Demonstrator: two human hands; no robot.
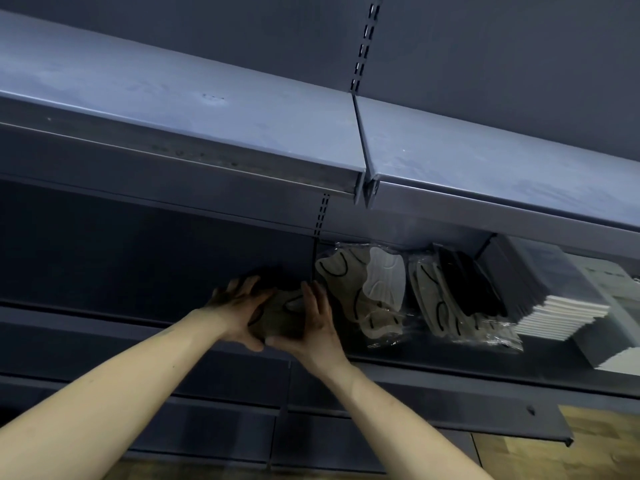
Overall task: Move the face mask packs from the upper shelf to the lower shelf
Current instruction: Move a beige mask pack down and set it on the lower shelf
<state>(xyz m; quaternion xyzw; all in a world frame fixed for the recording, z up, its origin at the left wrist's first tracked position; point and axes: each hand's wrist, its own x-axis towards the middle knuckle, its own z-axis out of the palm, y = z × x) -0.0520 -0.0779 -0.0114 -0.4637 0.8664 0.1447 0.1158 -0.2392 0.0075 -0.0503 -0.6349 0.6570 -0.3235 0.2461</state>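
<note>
Left hand (239, 308) & right hand (317, 325) both gripping one mask pack (280, 317) on lower shelf (450, 367), more packs (367, 292) just right.

No text, label, brand, number or sign can be read anywhere in the view. The clear wrappers of the face mask packs (377, 292) show only the masks inside, with no legible print. The stack of flat packages (554, 306) to their right carries marks too blurred to make out, and the shelf edges (207, 157) bear no readable tags.
</note>
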